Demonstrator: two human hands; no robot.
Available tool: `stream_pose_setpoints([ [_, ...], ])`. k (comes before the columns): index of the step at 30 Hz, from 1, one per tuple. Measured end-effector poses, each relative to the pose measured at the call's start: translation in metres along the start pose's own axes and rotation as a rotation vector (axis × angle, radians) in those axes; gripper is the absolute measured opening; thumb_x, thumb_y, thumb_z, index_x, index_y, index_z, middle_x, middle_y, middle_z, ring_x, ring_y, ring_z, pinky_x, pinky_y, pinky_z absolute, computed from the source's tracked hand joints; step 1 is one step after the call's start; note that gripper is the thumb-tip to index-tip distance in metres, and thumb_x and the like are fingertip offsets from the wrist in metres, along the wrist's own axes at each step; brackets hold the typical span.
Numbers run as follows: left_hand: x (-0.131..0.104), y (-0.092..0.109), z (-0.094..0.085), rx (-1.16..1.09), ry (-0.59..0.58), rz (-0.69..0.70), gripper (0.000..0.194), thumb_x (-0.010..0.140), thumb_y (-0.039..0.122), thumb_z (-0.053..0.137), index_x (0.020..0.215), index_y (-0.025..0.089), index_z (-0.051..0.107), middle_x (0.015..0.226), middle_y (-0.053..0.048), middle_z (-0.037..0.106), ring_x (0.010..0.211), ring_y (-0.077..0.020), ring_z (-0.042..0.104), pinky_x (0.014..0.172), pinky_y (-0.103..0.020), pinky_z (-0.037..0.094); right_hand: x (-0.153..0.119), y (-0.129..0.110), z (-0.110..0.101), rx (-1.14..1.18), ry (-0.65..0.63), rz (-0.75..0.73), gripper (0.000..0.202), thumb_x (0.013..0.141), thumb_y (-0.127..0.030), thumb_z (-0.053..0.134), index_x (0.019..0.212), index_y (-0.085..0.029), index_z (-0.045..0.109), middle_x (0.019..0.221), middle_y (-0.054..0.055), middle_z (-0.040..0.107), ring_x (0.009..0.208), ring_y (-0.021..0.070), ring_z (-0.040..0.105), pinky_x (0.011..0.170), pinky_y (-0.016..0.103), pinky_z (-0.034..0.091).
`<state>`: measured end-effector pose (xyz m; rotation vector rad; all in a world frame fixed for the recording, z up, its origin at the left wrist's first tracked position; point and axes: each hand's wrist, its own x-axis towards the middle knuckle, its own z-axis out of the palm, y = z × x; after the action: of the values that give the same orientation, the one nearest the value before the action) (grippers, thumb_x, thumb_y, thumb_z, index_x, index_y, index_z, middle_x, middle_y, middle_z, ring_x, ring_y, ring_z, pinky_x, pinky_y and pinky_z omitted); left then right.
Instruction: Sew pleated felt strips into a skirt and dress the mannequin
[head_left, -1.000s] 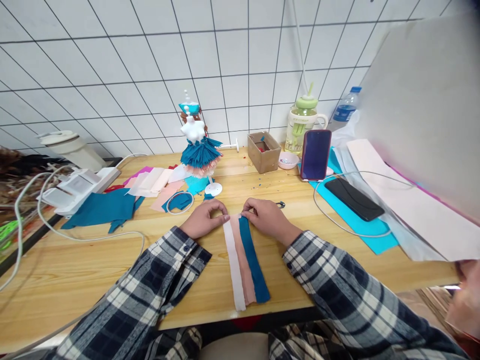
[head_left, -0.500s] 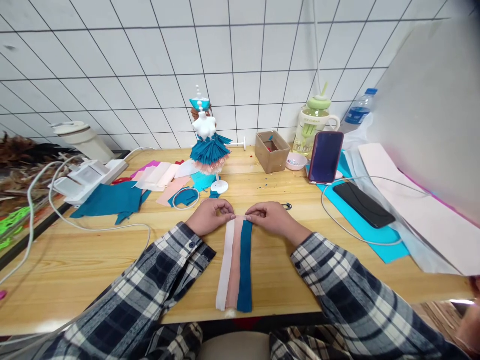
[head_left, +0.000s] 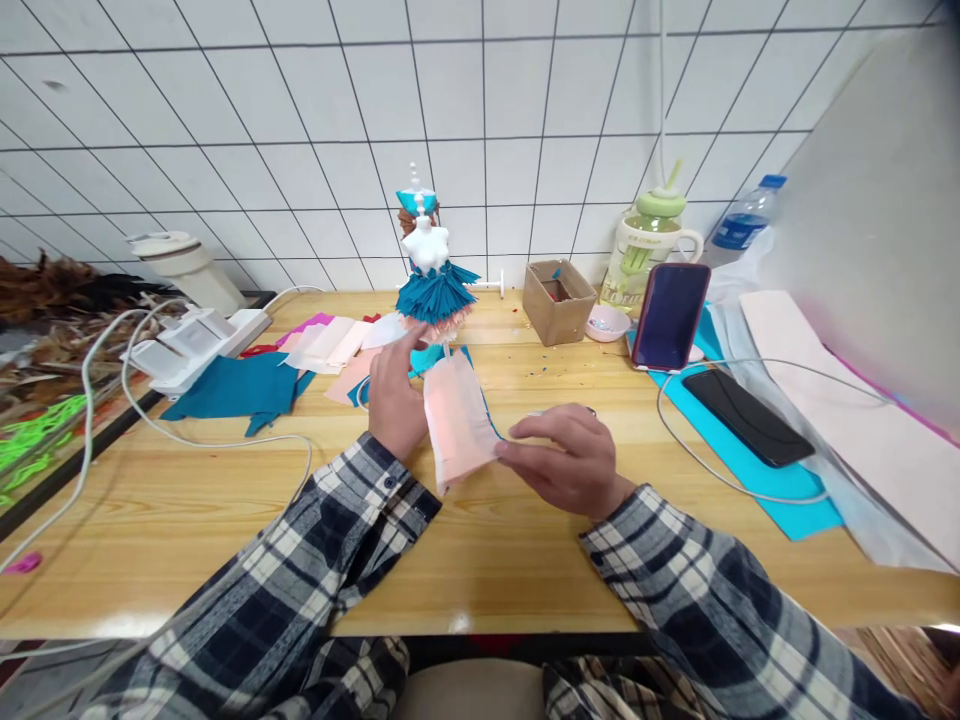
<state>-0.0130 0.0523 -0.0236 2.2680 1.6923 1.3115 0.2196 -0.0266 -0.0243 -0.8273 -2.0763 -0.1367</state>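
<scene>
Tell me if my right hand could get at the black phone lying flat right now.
Probably yes: nothing tall stands between the right hand and the black phone, only a thin white cable curving around it. The hand seems to hold the layered strips, so letting go may come first.

I'm swinging the strips [head_left: 459, 415] away from the front edge of the worktop [head_left: 517, 570], my left hand [head_left: 397, 400] moving backward.

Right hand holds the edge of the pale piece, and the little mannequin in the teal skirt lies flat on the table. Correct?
Not quite: the head view shows the mannequin in the teal skirt standing upright. The right hand does hold the pale piece by its edge.
</scene>
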Motion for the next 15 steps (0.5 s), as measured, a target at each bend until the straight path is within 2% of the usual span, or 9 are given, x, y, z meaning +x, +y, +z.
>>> stream_pose_setpoints([
  [1,0.002,-0.004,0.000,0.034,0.019,0.026,0.059,0.083,0.032,0.064,0.138,0.022,0.044,0.118,-0.008,0.062,0.105,-0.0241,0.057,0.092,-0.038,0.047,-0.001,0.000,0.004,0.036,-0.033,-0.088,0.012,0.088,-0.027,0.062,0.092,-0.032,0.073,0.094,0.000,0.071,0.079,0.0151,0.060,0.076,0.031,0.046],
  [2,0.002,-0.007,0.001,0.066,-0.019,0.055,0.062,0.085,0.030,0.060,0.143,0.022,0.037,0.122,-0.009,0.059,0.109,-0.0242,0.056,0.092,-0.038,0.047,-0.001,0.002,0.008,0.065,-0.073,-0.142,0.013,0.089,-0.025,0.061,0.093,-0.030,0.072,0.093,0.000,0.071,0.078,0.0145,0.059,0.074,0.030,0.046],
  [4,0.002,-0.015,0.003,0.139,-0.149,0.101,0.065,0.085,0.022,0.056,0.145,0.022,0.032,0.128,-0.012,0.053,0.112,-0.0252,0.056,0.092,-0.038,0.049,-0.002,0.008,0.015,0.095,-0.172,-0.155,0.012,0.089,-0.022,0.060,0.093,-0.025,0.071,0.091,0.001,0.071,0.078,0.0146,0.057,0.072,0.029,0.045],
  [5,0.002,-0.018,0.004,0.179,-0.201,0.118,0.065,0.083,0.018,0.055,0.145,0.021,0.033,0.131,-0.013,0.050,0.114,-0.0259,0.055,0.093,-0.038,0.049,-0.002,0.011,0.017,0.096,-0.232,-0.129,0.012,0.090,-0.022,0.060,0.092,-0.023,0.071,0.091,0.002,0.071,0.078,0.0150,0.057,0.072,0.029,0.045],
  [7,0.004,-0.022,0.002,0.250,-0.224,0.139,0.059,0.079,0.011,0.053,0.138,0.017,0.043,0.133,-0.014,0.048,0.117,-0.0271,0.054,0.096,-0.038,0.047,-0.004,0.018,0.020,0.084,-0.353,-0.069,0.013,0.091,-0.026,0.059,0.090,-0.022,0.071,0.089,0.003,0.070,0.078,0.0158,0.056,0.071,0.029,0.044],
  [10,0.006,-0.019,-0.009,0.287,-0.208,0.182,0.034,0.080,0.007,0.046,0.110,0.015,0.061,0.117,-0.013,0.058,0.111,-0.0267,0.055,0.096,-0.041,0.045,-0.008,0.023,0.018,0.065,-0.526,-0.007,0.015,0.092,-0.028,0.058,0.088,-0.023,0.072,0.085,0.003,0.069,0.080,0.0163,0.057,0.071,0.030,0.042],
  [12,0.002,-0.009,-0.018,0.231,-0.293,0.259,0.022,0.086,0.013,0.045,0.096,0.017,0.064,0.104,-0.010,0.064,0.102,-0.0250,0.058,0.093,-0.041,0.045,-0.010,0.022,0.016,0.063,-0.605,0.029,0.015,0.092,-0.027,0.057,0.090,-0.024,0.072,0.084,0.002,0.068,0.081,0.0163,0.058,0.071,0.029,0.041],
  [14,-0.007,0.007,-0.024,0.108,-0.481,0.369,0.019,0.089,0.029,0.050,0.093,0.018,0.064,0.096,-0.008,0.067,0.095,-0.0229,0.060,0.089,-0.038,0.046,-0.012,0.021,0.013,0.059,-0.642,0.067,0.015,0.091,-0.027,0.058,0.091,-0.024,0.072,0.085,0.002,0.068,0.083,0.0164,0.059,0.072,0.029,0.041],
  [15,-0.013,0.016,-0.025,0.066,-0.601,0.410,0.023,0.087,0.040,0.055,0.090,0.018,0.064,0.091,-0.007,0.067,0.089,-0.0221,0.060,0.082,-0.036,0.047,-0.012,0.020,0.012,0.055,-0.652,0.082,0.014,0.091,-0.027,0.058,0.092,-0.024,0.072,0.086,0.002,0.068,0.083,0.0164,0.059,0.072,0.029,0.041],
])
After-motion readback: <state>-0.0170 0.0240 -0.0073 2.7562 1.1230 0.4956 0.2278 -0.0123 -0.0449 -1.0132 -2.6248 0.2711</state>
